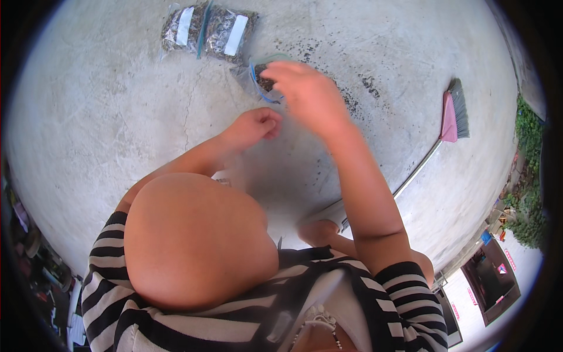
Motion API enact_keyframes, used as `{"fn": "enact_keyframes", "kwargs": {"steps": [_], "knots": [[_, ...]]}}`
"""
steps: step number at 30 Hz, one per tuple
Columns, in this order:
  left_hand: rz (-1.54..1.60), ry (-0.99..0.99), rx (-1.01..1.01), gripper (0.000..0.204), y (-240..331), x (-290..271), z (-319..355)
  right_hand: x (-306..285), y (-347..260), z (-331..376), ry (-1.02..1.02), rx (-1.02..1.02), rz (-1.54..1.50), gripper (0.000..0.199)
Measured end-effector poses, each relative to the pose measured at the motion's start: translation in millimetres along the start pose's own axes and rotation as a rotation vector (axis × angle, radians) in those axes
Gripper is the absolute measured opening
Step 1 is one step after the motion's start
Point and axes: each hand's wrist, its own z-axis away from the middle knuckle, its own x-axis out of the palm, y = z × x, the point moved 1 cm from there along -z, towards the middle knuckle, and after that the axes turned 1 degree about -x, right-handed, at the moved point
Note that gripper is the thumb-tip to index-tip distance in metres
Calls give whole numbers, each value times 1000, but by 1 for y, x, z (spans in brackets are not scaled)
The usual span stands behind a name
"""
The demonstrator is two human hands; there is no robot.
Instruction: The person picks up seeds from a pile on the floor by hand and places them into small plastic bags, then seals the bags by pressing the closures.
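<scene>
An open clear zip bag (252,85) with a blue strip along its mouth lies on the concrete floor, dark crumbly bits inside it. Over its mouth, my right hand (309,97) reaches in from the right with bent fingers held close together; what they hold, if anything, is hidden. My left hand (258,125) hovers just below the bag, apart from it, fingers curled in toward the thumb. Whatever might be in that curl does not show. Small dark bits (370,87) lie scattered over the floor right of the bag.
Two filled clear bags (226,34) with white labels lie farther off to the left. A broom (450,114) with a pink head and metal handle rests on the right. My bent knee (196,240) fills the lower left. Green plants (529,199) edge the far right.
</scene>
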Motion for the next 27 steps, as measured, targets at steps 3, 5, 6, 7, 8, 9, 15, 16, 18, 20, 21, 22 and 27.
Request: {"fn": "enact_keyframes", "kwargs": {"steps": [3,5,6,7,8,9,15,16,18,20,21,22,27], "knots": [[10,7,19,28,-3,-4,1,-18,34,23,72,366,-37,14],[23,2,35,28,-4,-2,-1,-15,71,56,-36,476,224,21],[21,15,31,28,-5,-2,-1,-2,80,73,-36,476,226,21],[20,25,27,28,-6,-1,-2,9,88,90,-69,544,195,28],[22,25,24,28,-6,0,-1,13,85,95,-105,613,160,35],[9,17,27,28,-4,0,-1,17,82,98,-107,615,159,35],[-6,18,6,28,2,2,0,41,62,79,-26,546,267,41],[-2,14,3,28,2,2,-1,44,67,77,-97,535,300,36],[13,12,11,27,1,0,0,48,74,78,-165,523,331,31],[29,12,20,27,1,-2,1,47,79,80,-133,491,364,19],[28,18,20,27,2,-3,2,43,83,80,-133,490,364,19],[26,24,21,27,3,-3,3,38,88,80,-74,551,222,18],[27,38,1,27,7,-3,8,15,60,43,63,755,-245,18]]}}
